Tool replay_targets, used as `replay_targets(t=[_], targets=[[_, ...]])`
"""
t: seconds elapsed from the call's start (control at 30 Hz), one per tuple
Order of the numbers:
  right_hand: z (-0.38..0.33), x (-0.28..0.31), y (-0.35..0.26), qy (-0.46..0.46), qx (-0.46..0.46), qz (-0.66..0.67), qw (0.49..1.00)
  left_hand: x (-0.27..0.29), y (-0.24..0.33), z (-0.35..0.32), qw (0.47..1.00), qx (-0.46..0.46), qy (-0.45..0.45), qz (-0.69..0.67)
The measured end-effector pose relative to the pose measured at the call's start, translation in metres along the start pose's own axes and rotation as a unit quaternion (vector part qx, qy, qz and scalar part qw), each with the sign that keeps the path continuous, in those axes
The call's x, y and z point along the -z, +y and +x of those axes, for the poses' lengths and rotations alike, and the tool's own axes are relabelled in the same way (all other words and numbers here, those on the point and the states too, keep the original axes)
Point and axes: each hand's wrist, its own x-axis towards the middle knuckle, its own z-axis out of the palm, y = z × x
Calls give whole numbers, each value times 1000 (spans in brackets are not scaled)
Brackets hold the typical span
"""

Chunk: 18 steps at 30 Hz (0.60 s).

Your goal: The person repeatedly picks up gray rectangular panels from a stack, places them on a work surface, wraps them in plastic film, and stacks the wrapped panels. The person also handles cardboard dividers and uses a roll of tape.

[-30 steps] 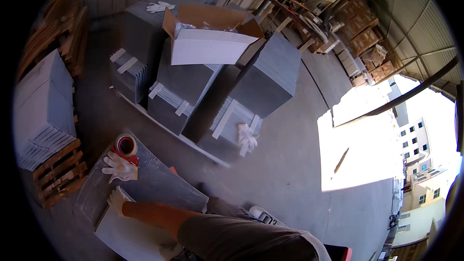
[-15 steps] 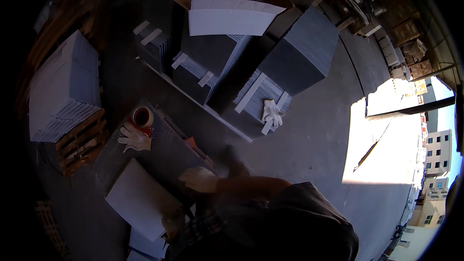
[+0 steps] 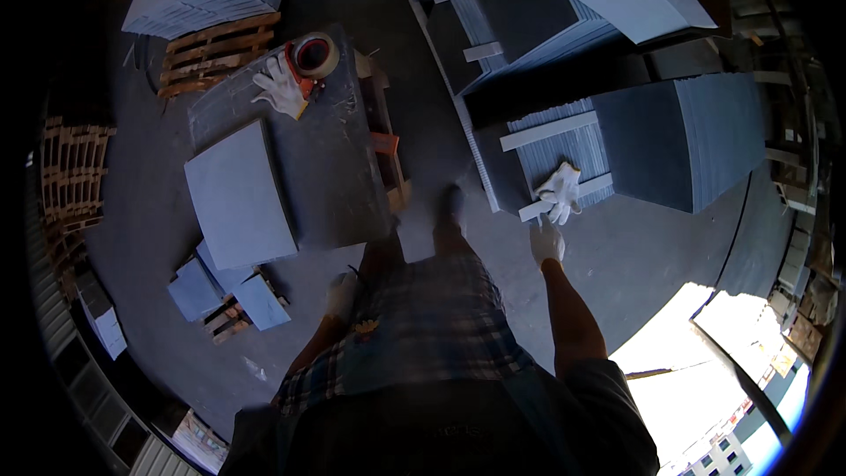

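While my white-gloved right hand (image 3: 547,244) hangs just beside the loose white knit glove (image 3: 560,192) lying on the pale-stripped grey panel stack (image 3: 571,149), I cannot tell whether its fingers are spread or pressed together. Near my blue plaid clothing (image 3: 423,313) hangs my pale-gloved left hand (image 3: 341,295), its fingers equally unclear. One white rectangular panel (image 3: 240,198) lies on the dark plastic-covered stack (image 3: 339,176).

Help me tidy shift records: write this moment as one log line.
Right hand: gloved, near loose glove on stack | Left hand: gloved, near leg | Board: on dark platform | Tape: beside another glove
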Motion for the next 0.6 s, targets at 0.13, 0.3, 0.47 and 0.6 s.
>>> replay_targets(t=[0.13, 0.3, 0.47, 0.6], targets=[[52, 13, 48, 43, 4, -20, 999, -36, 76, -34, 995, 4, -52, 82], [98, 16, 27, 77, 18, -42, 996, -57, 73, -57, 996, 80, 20, 17], [128, 9, 8, 69, 6, -41, 997, -63, 54, -67, 979, 179, 42, -85], [117, 20, -35, 21, -124, 59, 990, -68, 38, -78, 962, 228, 38, -148]])
